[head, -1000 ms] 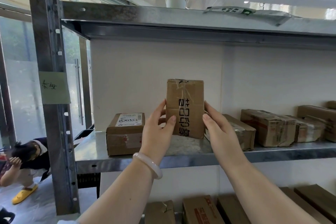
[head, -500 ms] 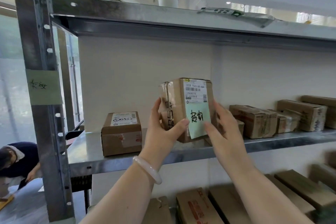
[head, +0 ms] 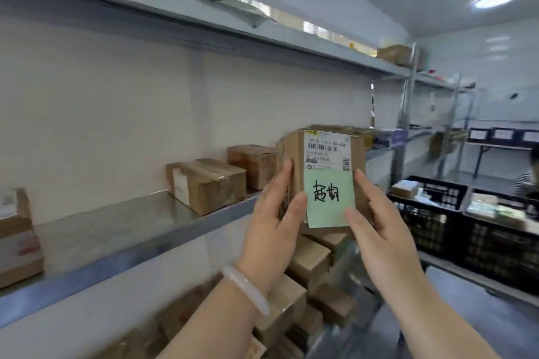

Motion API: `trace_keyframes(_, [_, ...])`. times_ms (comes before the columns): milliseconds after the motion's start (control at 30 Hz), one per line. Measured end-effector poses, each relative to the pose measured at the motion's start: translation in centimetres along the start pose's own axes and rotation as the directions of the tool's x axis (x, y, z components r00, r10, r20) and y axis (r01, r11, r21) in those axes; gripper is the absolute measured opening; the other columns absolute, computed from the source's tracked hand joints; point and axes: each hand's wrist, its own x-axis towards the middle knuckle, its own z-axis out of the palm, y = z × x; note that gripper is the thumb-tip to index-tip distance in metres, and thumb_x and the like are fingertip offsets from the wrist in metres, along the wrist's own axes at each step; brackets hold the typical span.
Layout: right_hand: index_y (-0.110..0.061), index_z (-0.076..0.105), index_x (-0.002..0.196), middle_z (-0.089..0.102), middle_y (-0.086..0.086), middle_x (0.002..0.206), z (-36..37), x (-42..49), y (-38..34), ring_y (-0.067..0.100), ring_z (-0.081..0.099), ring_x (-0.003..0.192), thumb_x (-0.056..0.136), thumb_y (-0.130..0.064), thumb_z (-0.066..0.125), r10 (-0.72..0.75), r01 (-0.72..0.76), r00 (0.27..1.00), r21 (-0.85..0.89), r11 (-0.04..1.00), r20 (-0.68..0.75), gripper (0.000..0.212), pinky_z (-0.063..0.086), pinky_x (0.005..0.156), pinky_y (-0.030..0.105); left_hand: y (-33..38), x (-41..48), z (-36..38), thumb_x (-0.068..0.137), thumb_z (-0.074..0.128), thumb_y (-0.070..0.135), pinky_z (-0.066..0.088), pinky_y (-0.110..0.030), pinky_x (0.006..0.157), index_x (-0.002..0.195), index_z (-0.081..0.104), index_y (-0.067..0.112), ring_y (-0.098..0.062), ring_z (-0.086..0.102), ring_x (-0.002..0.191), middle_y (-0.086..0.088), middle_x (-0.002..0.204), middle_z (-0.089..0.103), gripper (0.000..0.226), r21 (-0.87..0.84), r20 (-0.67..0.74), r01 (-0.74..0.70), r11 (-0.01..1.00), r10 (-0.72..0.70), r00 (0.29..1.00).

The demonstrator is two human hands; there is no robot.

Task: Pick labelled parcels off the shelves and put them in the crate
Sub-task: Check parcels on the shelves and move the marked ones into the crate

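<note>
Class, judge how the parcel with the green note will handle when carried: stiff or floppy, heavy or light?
Probably stiff: the parcel is a square-edged cardboard box. Likely light: left hand and right hand hold it up with just their fingers. The green note is thin paper, so it may crease or peel.

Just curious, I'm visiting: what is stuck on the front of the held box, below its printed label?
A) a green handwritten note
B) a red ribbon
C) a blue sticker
A: a green note with black handwriting sits under the white label on the box.
</note>
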Motion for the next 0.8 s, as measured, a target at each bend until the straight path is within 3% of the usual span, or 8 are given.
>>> trace_keyframes(67, [-0.048,0.038,0.143,0.042,-0.019,0.143,-3.2,-0.5,1.1,0.003,0.043,0.131,0.095,-0.024,0.057,0.026,-0.028,0.999,-0.043,0.999,-0.042,0.057,0.041,0.109,0.041,0.2,0.1,3.3,0.091,0.053,0.058,0.047,-0.035,0.105,0.131,0.031,0.07,-0.006,0.048,0.132,0.014,0.145,0.049,0.047,-0.092,0.092,0.039,0.995,-0.031,0.995])
trace_keyframes(133, [-0.045,0.04,0.143,0.042,-0.018,0.143,-6.4,-1.1,2.1,0.003,0.043,0.13,0.094,-0.023,0.058,0.035,-0.043,0.996,-0.084,0.996,-0.088,0.057,0.042,0.109,0.039,0.3,-0.1,6.7,0.095,0.056,0.036,0.053,-0.026,0.095,0.134,0.031,0.059,-0.004,0.056,0.123,0.01,0.14,0.055,0.052,-0.191,0.192,0.088,0.978,-0.05,0.98])
trace_keyframes(233, [-0.044,0.042,0.141,0.041,-0.02,0.142,-11.4,-1.6,3.7,-0.001,0.042,0.13,0.093,-0.02,0.06,0.028,-0.048,0.989,-0.138,0.989,-0.146,0.057,0.043,0.108,0.035,-0.1,0.2,12.0,0.09,0.067,0.024,0.056,-0.038,0.094,0.144,0.032,0.049,-0.008,0.061,0.118,0.014,0.132,0.061,0.07,-0.221,0.274,0.121,0.968,-0.057,0.96])
trace_keyframes(467, [-0.06,0.033,0.138,0.031,-0.032,0.143,-24.4,-1.9,8.2,-0.007,0.031,0.134,0.087,-0.033,0.066,0.093,-0.156,0.977,-0.345,0.925,-0.192,0.067,0.04,0.11,0.04,-1.6,0.7,27.0,0.082,0.077,0.019,0.055,-0.044,0.093,0.138,0.045,0.05,-0.02,0.063,0.118,0.003,0.127,0.066,0.072,-0.36,0.366,0.276,0.891,-0.137,0.92])
trace_keyframes(533, [-0.062,0.027,0.139,0.027,-0.03,0.147,-28.6,-2.8,9.4,-0.009,0.025,0.135,0.086,-0.037,0.068,0.116,-0.201,0.971,-0.453,0.868,-0.209,0.072,0.035,0.113,0.037,-1.8,0.2,31.8,0.081,0.077,0.021,0.055,-0.041,0.093,0.132,0.048,0.055,-0.019,0.063,0.117,0.005,0.126,0.067,0.069,-0.384,0.417,0.33,0.862,-0.157,0.895])
trace_keyframes(600, [-0.062,0.019,0.141,0.023,-0.029,0.151,-33.1,-3.9,10.2,-0.011,0.019,0.136,0.083,-0.045,0.07,0.141,-0.259,0.96,-0.572,0.779,-0.242,0.079,0.027,0.113,0.03,-1.6,-0.7,36.6,0.086,0.073,0.013,0.057,-0.034,0.09,0.136,0.047,0.049,-0.014,0.065,0.113,0.007,0.121,0.069,0.067,-0.395,0.485,0.381,0.836,-0.163,0.859])
trace_keyframes(800, [-0.062,0.001,0.143,0.005,-0.029,0.157,-43.5,-9.4,11.9,-0.006,0.008,0.139,0.076,-0.063,0.068,0.224,-0.487,0.872,-0.722,0.492,-0.436,0.095,0.021,0.114,0.031,0.2,-3.8,49.6,0.087,0.071,0.009,0.057,-0.033,0.09,0.13,0.05,0.05,-0.012,0.064,0.113,0.006,0.124,0.068,0.063,-0.382,0.717,0.51,0.77,-0.101,0.689])
